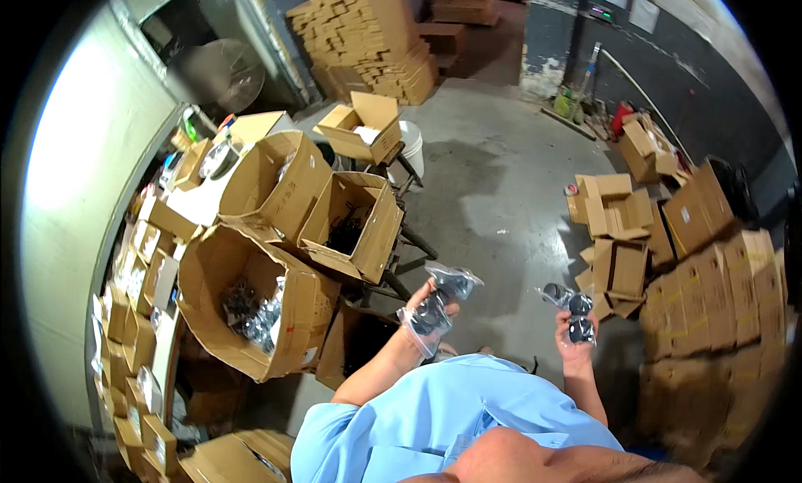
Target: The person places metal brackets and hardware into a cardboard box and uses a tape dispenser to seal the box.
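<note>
Honestly, looks like a holding-and-carrying step; the next move probably needs a steady grip on slick plastic. Left: a ragged-rimmed, wide-mouthed brown cardboard box (306, 318). Near middle: left hand (418, 299) curled around crinkly clear plastic bags of rounded black parts (430, 313). Further right: right hand (565, 326), closed round similar shiny bags (580, 318).

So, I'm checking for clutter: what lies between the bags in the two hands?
In the head view, just grey floor shows between left-hand bags and right-hand bags.
</note>
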`<state>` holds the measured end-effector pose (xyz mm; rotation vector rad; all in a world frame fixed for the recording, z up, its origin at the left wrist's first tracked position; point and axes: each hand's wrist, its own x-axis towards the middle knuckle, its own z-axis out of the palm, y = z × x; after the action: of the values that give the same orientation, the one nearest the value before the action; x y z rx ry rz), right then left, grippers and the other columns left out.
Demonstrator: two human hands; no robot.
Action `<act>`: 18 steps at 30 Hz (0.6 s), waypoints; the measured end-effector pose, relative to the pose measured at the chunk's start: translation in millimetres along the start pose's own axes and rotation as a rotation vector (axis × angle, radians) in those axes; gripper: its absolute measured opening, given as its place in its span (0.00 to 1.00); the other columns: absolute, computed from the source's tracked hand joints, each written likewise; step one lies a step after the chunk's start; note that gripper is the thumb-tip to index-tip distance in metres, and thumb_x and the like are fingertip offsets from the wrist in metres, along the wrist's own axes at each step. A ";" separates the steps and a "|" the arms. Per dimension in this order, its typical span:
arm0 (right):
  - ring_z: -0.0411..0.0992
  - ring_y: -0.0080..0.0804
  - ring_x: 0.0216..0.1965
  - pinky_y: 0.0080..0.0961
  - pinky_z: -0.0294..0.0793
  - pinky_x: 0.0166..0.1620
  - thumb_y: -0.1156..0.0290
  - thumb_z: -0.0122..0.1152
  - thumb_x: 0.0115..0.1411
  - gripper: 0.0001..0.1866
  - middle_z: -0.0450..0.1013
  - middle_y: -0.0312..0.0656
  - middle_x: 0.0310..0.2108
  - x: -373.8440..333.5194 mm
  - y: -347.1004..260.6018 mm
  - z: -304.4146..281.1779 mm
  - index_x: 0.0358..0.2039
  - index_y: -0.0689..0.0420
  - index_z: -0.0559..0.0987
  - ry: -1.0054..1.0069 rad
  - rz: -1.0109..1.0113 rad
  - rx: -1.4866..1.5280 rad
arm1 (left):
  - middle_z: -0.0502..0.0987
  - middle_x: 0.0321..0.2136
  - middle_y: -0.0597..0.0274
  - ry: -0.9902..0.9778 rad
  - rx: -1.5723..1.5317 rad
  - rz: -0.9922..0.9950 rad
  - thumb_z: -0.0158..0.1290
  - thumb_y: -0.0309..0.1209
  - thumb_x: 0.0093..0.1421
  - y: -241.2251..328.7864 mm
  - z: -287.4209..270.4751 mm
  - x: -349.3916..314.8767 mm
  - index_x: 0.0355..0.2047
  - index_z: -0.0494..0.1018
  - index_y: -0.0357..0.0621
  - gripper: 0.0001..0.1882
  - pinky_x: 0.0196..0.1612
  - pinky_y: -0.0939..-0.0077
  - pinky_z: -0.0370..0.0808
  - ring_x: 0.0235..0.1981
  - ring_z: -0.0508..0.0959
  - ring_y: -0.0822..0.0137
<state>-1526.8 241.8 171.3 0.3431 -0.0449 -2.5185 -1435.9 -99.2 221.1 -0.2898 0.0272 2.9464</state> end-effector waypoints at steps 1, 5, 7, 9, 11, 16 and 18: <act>0.65 0.33 0.41 0.31 0.75 0.37 0.62 0.60 0.51 0.19 0.69 0.39 0.39 30.9 -11.0 16.2 0.44 0.51 0.73 -0.005 0.042 -0.054 | 0.74 0.33 0.58 -0.007 -0.051 0.059 0.46 0.46 0.58 10.9 0.0 15.9 0.36 0.73 0.55 0.13 0.22 0.70 0.74 0.28 0.69 0.64; 0.64 0.34 0.41 0.30 0.74 0.37 0.62 0.60 0.51 0.19 0.69 0.39 0.39 152.3 -22.9 57.8 0.45 0.47 0.74 -0.020 0.215 -0.074 | 0.71 0.35 0.54 -0.115 -0.103 0.226 0.45 0.46 0.60 57.2 -5.0 59.2 0.38 0.70 0.45 0.17 0.25 0.66 0.75 0.29 0.69 0.63; 0.64 0.34 0.40 0.30 0.74 0.37 0.62 0.60 0.50 0.19 0.69 0.39 0.39 211.7 -15.2 59.0 0.45 0.46 0.74 0.006 0.302 -0.062 | 0.69 0.37 0.54 -0.164 -0.124 0.256 0.45 0.45 0.60 88.1 -29.5 75.7 0.42 0.68 0.46 0.18 0.26 0.65 0.76 0.30 0.70 0.62; 0.65 0.34 0.40 0.29 0.74 0.36 0.62 0.60 0.50 0.19 0.69 0.39 0.39 267.7 -3.4 61.9 0.45 0.46 0.74 0.050 0.373 -0.047 | 0.69 0.39 0.54 -0.189 -0.105 0.339 0.46 0.44 0.60 112.3 -47.2 99.9 0.47 0.66 0.50 0.19 0.27 0.64 0.76 0.32 0.71 0.60; 0.65 0.33 0.38 0.28 0.74 0.35 0.61 0.61 0.49 0.19 0.68 0.39 0.38 319.3 2.4 62.0 0.43 0.47 0.74 0.106 0.428 -0.029 | 0.70 0.40 0.54 -0.162 -0.147 0.357 0.47 0.44 0.59 141.1 -52.8 135.5 0.50 0.65 0.51 0.21 0.27 0.63 0.76 0.31 0.72 0.61; 0.66 0.33 0.37 0.28 0.74 0.35 0.61 0.61 0.49 0.18 0.70 0.39 0.36 438.5 -13.5 104.0 0.40 0.52 0.75 0.190 0.476 -0.121 | 0.71 0.34 0.55 0.014 -0.085 0.289 0.47 0.44 0.59 220.2 -9.0 259.7 0.44 0.68 0.51 0.16 0.25 0.68 0.76 0.28 0.71 0.62; 0.66 0.33 0.38 0.29 0.74 0.35 0.60 0.60 0.50 0.18 0.69 0.39 0.38 489.3 -28.9 128.6 0.41 0.51 0.75 0.177 0.446 -0.119 | 0.71 0.34 0.53 -0.091 -0.072 0.194 0.46 0.43 0.60 254.8 17.0 319.5 0.43 0.68 0.55 0.14 0.25 0.68 0.76 0.29 0.70 0.62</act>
<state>-1963.2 -15.6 177.8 0.4510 0.0893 -2.0328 -1793.4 -292.6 175.6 -0.1713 -0.0665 3.1544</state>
